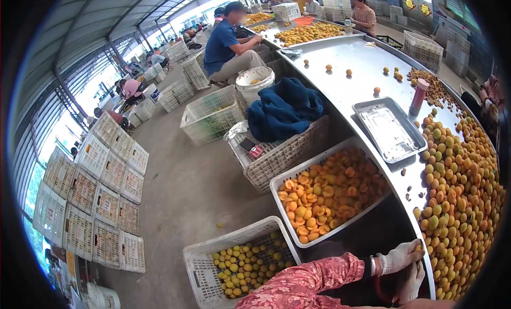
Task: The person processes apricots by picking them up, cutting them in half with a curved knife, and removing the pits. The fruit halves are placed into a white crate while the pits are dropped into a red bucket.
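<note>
Both my hands wear white knit gloves, close together at the steel table's near edge in the lower right. My left hand point(398, 257), below a red floral sleeve, is closed with its fingertips round what looks like an apricot point(419, 252). Just beneath it, my right hand point(410, 285) is closed; what it grips, if anything, is hidden. A big pile of whole apricots point(452, 202) lies on the table right beside them. Left of my hands stands a white crate of halved apricots point(324, 194). Nearer is a crate of green-yellow apricots point(245, 266).
On the steel table point(340, 91) rest a metal tray point(388, 129), a pinkish cylinder point(419, 96) and a heap of pits point(431, 85). A crate bears dark blue cloth point(285, 109). Stacked crates point(96, 197) stand at left. A person in blue point(223, 46) sits farther along.
</note>
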Tool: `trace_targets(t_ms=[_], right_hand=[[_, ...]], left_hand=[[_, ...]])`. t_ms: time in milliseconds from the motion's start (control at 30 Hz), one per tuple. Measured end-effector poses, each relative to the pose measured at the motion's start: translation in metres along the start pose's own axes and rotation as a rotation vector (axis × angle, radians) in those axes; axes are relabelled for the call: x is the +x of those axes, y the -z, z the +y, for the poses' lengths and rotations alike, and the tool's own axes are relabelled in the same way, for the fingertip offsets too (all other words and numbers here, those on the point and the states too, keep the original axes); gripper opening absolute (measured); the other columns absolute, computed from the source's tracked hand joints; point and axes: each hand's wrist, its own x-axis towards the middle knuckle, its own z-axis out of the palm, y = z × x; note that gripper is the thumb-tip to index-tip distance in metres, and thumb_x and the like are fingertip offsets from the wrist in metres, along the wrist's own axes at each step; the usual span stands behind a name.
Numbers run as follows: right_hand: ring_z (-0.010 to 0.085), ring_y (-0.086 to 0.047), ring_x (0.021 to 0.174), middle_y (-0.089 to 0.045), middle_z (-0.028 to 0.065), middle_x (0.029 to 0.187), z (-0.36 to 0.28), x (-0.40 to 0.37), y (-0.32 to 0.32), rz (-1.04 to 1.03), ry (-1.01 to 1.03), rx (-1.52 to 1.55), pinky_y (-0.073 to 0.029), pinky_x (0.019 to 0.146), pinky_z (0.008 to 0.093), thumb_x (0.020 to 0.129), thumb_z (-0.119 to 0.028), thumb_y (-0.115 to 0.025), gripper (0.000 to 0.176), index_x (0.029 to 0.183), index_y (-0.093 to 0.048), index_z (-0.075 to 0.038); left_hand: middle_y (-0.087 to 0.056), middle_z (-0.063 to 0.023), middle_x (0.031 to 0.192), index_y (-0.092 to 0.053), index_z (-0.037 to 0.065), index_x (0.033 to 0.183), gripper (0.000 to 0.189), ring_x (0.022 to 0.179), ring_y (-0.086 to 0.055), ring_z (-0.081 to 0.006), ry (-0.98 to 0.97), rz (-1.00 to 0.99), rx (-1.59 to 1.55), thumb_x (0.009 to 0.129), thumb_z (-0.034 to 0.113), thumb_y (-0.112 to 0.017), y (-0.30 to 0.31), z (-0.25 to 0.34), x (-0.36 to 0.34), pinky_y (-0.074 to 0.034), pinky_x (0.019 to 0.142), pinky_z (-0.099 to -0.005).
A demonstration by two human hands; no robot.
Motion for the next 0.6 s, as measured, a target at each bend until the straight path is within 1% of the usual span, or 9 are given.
trace_targets(t_ms=[100,167,200,367,400,467,500,567,600], right_hand=[[0.0197,-0.061,0.102,-0.060,0.0119,0.116,0.006,-0.005,0.007,-0.013,-0.006,0.076,-0.050,0.089,0.0309,0.101,-0.022,-0.051,0.042,0.134,-0.046,0.003],[0.0214,-0.061,0.102,-0.061,0.0121,0.115,0.001,-0.015,-0.003,0.205,-0.013,0.008,-0.049,0.090,0.0313,0.100,-0.022,-0.050,0.043,0.134,-0.045,0.003],[0.0214,-0.061,0.102,-0.061,0.0121,0.115,-0.004,-0.015,-0.002,0.201,-0.013,0.009,-0.049,0.090,0.0313,0.100,-0.022,-0.050,0.043,0.134,-0.045,0.003],[0.0254,-0.061,0.107,-0.060,0.0213,0.121,-0.034,-0.018,0.005,0.056,0.210,-0.801,-0.046,0.094,0.0327,0.098,-0.012,-0.048,0.047,0.141,-0.038,0.003],[0.0254,-0.061,0.107,-0.060,0.0213,0.121,-0.030,-0.015,0.007,0.054,0.208,-0.800,-0.046,0.094,0.0327,0.098,-0.012,-0.048,0.047,0.141,-0.038,0.003],[0.0275,-0.060,0.111,-0.059,0.0235,0.124,-0.030,-0.009,-0.003,0.221,0.501,-0.857,-0.046,0.095,0.0337,0.094,-0.004,-0.047,0.051,0.144,-0.036,0.002],[0.0275,-0.060,0.111,-0.059,0.0235,0.124,-0.043,-0.013,-0.013,0.221,0.500,-0.856,-0.046,0.095,0.0337,0.094,-0.004,-0.047,0.051,0.144,-0.036,0.002],[0.0298,-0.058,0.117,-0.057,0.0225,0.127,-0.077,-0.020,-0.034,0.179,0.277,-0.846,-0.044,0.099,0.0348,0.091,0.002,-0.045,0.054,0.144,-0.037,0.000],[0.0298,-0.058,0.117,-0.057,0.0225,0.127,-0.078,-0.015,-0.034,0.179,0.277,-0.844,-0.044,0.099,0.0348,0.091,0.002,-0.045,0.054,0.144,-0.037,0.000]], left_hand=[[-0.061,-0.0063,0.106,-0.051,0.001,0.121,0.042,0.101,-0.054,-0.0111,0.038,-0.056,0.018,0.098,0.036,-0.056,-0.002,-0.008,0.002,-0.044,0.093,-0.0292],[-0.057,-0.0028,0.098,-0.051,0.003,0.118,0.040,0.095,-0.052,-0.0102,0.049,-0.115,-0.073,0.098,0.037,-0.057,-0.005,-0.016,0.003,-0.044,0.089,-0.0278],[-0.053,-0.0005,0.094,-0.051,0.004,0.116,0.036,0.091,-0.050,-0.0091,0.003,-0.131,-0.134,0.098,0.035,-0.058,-0.006,-0.012,0.002,-0.044,0.087,-0.0266],[-0.055,-0.0007,0.097,-0.049,0.004,0.121,0.036,0.093,-0.050,-0.0089,-0.002,-0.169,-0.167,0.098,0.031,-0.056,-0.007,0.010,0.003,-0.044,0.087,-0.0269],[-0.056,-0.0012,0.098,-0.049,0.003,0.122,0.036,0.095,-0.051,-0.0092,-0.012,-0.192,-0.198,0.098,0.030,-0.056,-0.007,0.011,0.003,-0.045,0.088,-0.0274],[-0.057,-0.0019,0.100,-0.049,0.003,0.124,0.037,0.097,-0.052,-0.0096,-0.035,-0.171,-0.161,0.098,0.029,-0.056,-0.008,0.010,0.003,-0.045,0.089,-0.0279],[-0.058,-0.0026,0.102,-0.049,0.002,0.125,0.038,0.098,-0.053,-0.0101,-0.062,-0.152,-0.124,0.098,0.028,-0.056,-0.009,0.009,0.004,-0.046,0.090,-0.0285],[-0.060,-0.0033,0.103,-0.050,0.001,0.126,0.038,0.099,-0.054,-0.0102,-0.038,-0.150,-0.125,0.097,0.026,-0.057,-0.009,0.006,0.008,-0.047,0.090,-0.0289],[-0.061,-0.0039,0.103,-0.050,0.001,0.126,0.038,0.099,-0.055,-0.0104,-0.013,-0.149,-0.127,0.097,0.023,-0.057,-0.008,0.007,0.009,-0.048,0.090,-0.0293]])
